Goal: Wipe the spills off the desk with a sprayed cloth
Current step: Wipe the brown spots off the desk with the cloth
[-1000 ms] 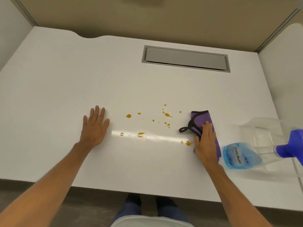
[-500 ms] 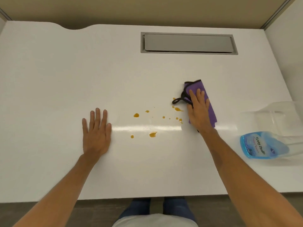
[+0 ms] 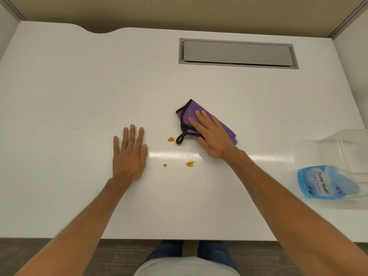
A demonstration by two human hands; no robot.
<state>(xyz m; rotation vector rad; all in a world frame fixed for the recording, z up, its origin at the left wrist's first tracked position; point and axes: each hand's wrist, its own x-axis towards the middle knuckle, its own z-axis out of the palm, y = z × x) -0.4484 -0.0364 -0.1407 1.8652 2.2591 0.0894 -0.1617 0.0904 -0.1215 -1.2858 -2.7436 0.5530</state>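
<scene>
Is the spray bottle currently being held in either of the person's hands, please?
No, the spray bottle lies alone on the desk, right of both hands.

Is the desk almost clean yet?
Partly. The desk looks clean around the purple cloth. The right hand presses the cloth flat, mid-wipe; the left hand rests flat. Three orange drops are left.

cloth (image 3: 189, 114) on desk (image 3: 79, 96), bottle (image 3: 330, 182) right
</scene>
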